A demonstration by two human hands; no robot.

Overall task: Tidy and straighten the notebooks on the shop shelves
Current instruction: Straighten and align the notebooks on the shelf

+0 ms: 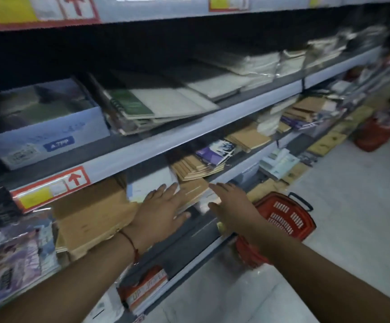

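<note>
A: Where is there room to reach in on the middle shelf (203,227)?

B: In the dark bare strip at its front edge. Behind it, the brown notebook stack (190,167) and the white notebook (152,183) block the way.

A: And to the left?

B: The cardboard stack (89,217) fills it, and the shelf rail (166,145) above hangs low. Below, a red basket (285,215) stands on the floor, close to the shelving.

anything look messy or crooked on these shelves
Yes. The brown notebook stack on the middle shelf is fanned out and skewed, with purple notebooks lying crooked on top. On the shelf above, the spiral notebooks sit slanted and overhang the edge. Both hands, left and right, reach in open.
</note>
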